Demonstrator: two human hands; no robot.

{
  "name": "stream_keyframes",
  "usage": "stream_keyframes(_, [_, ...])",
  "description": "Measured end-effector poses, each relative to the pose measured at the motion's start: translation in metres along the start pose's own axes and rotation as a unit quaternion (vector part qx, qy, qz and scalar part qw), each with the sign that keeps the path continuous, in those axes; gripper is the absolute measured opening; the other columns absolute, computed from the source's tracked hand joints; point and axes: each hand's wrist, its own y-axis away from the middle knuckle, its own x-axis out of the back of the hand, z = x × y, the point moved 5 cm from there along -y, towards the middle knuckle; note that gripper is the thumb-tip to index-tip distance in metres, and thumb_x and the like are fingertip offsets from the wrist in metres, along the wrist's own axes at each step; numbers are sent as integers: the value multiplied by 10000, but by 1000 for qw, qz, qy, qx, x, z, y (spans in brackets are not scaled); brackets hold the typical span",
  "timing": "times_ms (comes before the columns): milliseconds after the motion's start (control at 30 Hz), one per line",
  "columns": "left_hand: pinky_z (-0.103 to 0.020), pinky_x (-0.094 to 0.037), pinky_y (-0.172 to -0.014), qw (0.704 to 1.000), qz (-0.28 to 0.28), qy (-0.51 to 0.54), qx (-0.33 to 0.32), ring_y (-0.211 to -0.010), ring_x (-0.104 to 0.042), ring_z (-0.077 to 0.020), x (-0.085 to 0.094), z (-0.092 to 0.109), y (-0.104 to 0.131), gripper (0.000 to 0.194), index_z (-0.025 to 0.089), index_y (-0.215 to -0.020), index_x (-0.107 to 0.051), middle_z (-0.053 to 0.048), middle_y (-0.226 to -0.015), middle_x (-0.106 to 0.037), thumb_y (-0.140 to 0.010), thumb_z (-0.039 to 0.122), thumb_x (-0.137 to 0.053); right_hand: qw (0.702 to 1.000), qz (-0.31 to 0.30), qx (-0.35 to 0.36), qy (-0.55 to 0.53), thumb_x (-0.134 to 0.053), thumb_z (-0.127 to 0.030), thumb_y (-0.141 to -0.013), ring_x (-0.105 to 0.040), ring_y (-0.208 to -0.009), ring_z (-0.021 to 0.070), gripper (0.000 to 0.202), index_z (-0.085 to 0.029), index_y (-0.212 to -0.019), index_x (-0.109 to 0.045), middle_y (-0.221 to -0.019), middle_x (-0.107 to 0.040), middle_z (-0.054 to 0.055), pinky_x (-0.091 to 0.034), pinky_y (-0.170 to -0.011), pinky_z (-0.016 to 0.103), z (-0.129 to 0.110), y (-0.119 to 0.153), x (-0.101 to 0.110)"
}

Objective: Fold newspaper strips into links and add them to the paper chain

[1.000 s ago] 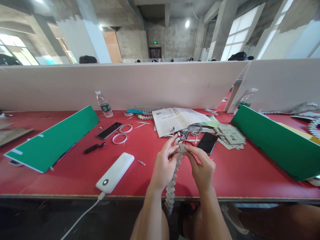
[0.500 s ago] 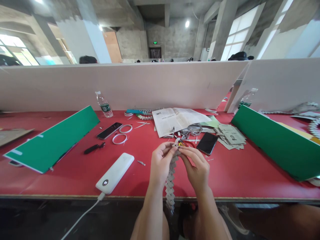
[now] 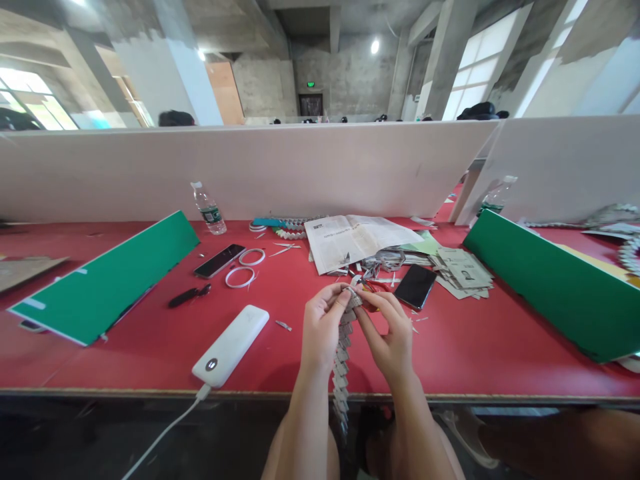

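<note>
A grey chain of folded, interlocked newspaper strips (image 3: 341,373) hangs from my hands down past the table's front edge. My left hand (image 3: 321,323) pinches its top end between thumb and fingers. At the right side of that same end, my right hand (image 3: 393,333) has its thumb and fingertips closed against the folds. Just beyond my fingers lies a tool with red handles (image 3: 376,287), partly covered by my hands. Behind it is a heap of folded paper strips (image 3: 383,260), partly under a newspaper sheet (image 3: 357,237).
A black phone (image 3: 415,287) and cut paper pieces (image 3: 465,272) lie right. Left are a white power bank (image 3: 231,347) with a cable, another phone (image 3: 219,261), tape rings (image 3: 240,277) and a dark-handled tool (image 3: 189,296). Green boards (image 3: 107,283) flank the red table; a bottle (image 3: 209,210) stands behind.
My right hand has shifted slightly left and its fingers have moved on the chain's top end. More of the folded end shows between my hands, and the chain hangs slightly lower.
</note>
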Motion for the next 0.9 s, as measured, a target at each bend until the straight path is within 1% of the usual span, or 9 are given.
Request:
stream_keyframes(67, [-219, -505, -689, 1000, 7, -2, 0, -715, -660, -131, 0, 0, 0, 145, 146, -827, -663, -53, -795, -712, -758, 271, -639, 1000, -16, -6, -18, -528, -180, -846, -577, -889, 195, 286, -222, -1120, -598, -1019, -622, 78, -502, -756, 340, -1, -1, -1])
stream_keyframes(133, [-223, -507, -685, 1000, 12, -2, -2, -710, -663, -135, -1, 0, 0, 143, 145, -824, -660, -56, -801, -716, -756, 270, -639, 1000, -17, -11, -23, -546, -200, -838, -569, -861, 189, 278, -214, -1113, -591, -1010, -621, 78, -495, -735, 332, -2, -1, -1])
stream_keyframes(200, [-243, -510, -711, 1000, 7, -1, -1, -741, -669, -152, -2, 0, 0, 145, 144, -824, -658, -68, -835, -720, -756, 272, -638, 1000, -3, -21, -20, -562, -223, -832, -560, -814, 183, 242, -210, -1071, -599, -961, -626, 70, -485, -704, 324, -2, -2, -1])
stream_keyframes(333, [-278, -509, -753, 1000, -24, 13, 11, -821, -670, -183, -6, -2, 1, 144, 147, -818, -649, -95, -945, -714, -761, 277, -630, 998, 20, -46, -33, -556, -234, -837, -544, -731, 164, 125, -202, -946, -607, -837, -616, 43, -470, -655, 307, 1, -1, -2])
stream_keyframes(467, [-284, -497, -765, 998, -46, 31, 28, -857, -662, -192, -7, -3, 2, 144, 147, -818, -643, -110, -991, -706, -759, 278, -633, 995, 19, -55, -81, -566, -212, -824, -568, -745, 160, 86, -194, -905, -592, -835, -620, 42, -486, -675, 303, 2, 1, -4])
stream_keyframes(567, [-276, -493, -760, 998, -45, 41, 25, -857, -661, -188, -6, -3, 2, 128, 149, -812, -627, -107, -982, -708, -766, 268, -626, 994, 27, -52, -93, -581, -185, -809, -597, -765, 163, 91, -193, -897, -598, -838, -638, 43, -503, -689, 298, 0, 2, -4])
stream_keyframes(733, [-254, -502, -665, 998, -22, 46, 26, -736, -670, -161, -7, -8, 3, 126, 157, -820, -599, -94, -961, -712, -775, 273, -614, 995, 70, -49, -42, -602, -178, -787, -615, -717, 156, 75, -196, -858, -611, -783, -651, 25, -509, -660, 280, -1, 6, -5])
stream_keyframes(800, [-260, -505, -666, 998, -16, 56, 22, -770, -671, -174, -9, -9, 4, 130, 160, -823, -595, -94, -968, -710, -775, 280, -612, 995, 89, -39, -9, -612, -183, -778, -622, -708, 160, 83, -202, -858, -619, -784, -658, 24, -509, -656, 284, -2, 7, -4])
stream_keyframes(900, [-288, -503, -740, 997, -22, 66, 15, -862, -663, -195, -10, -8, 3, 128, 162, -821, -599, -96, -973, -708, -771, 280, -615, 994, 110, -22, 7, -626, -177, -767, -626, -699, 160, 103, -205, -866, -630, -779, -663, 24, -511, -659, 287, -4, 9, -3])
